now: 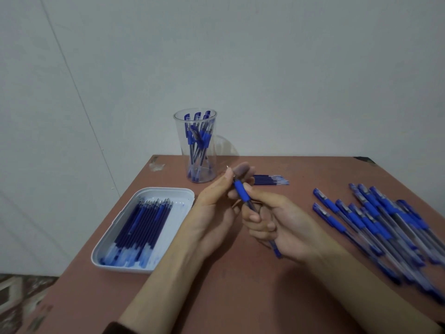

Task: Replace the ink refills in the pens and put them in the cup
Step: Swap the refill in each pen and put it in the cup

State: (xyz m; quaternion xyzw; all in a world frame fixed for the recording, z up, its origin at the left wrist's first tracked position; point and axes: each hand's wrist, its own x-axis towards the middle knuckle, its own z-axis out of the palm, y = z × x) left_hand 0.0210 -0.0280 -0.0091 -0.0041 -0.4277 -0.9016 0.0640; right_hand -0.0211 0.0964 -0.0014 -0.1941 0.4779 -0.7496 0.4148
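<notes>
While the clear cup (195, 150) at the far edge of the table (240, 290) already stands upright with a cluster of blue pens (197, 138) in it, we are only partway through the job. We hold one pen (241, 192) above the table, its tip tilted up and away from us: our left hand (216, 206) pinches the tip end just above the blue grip between thumb and fingers (243, 169), and the fingers (252, 216) of our right hand (286, 227) are curled round the clear barrel. We judge this to be the twisting step at the tip, though we cannot tell whether it is being loosened or tightened, nor whether the refill inside is old or new. To our left the white tray (184, 208) lies on the table with a row of refills (144, 220) side by side, so supplies remain. Beyond our hands, near the cup, a few loose refills (272, 180) lie flat; we take them for the ones pulled out, but that is a guess. To our right a big heap of pens (375, 222) sprawls on the table, well apart from the cup, and looks larger than the cluster in it. So we reckon more than half of the work is left: finish this pen, drop it in the cup, then go through the heap
</notes>
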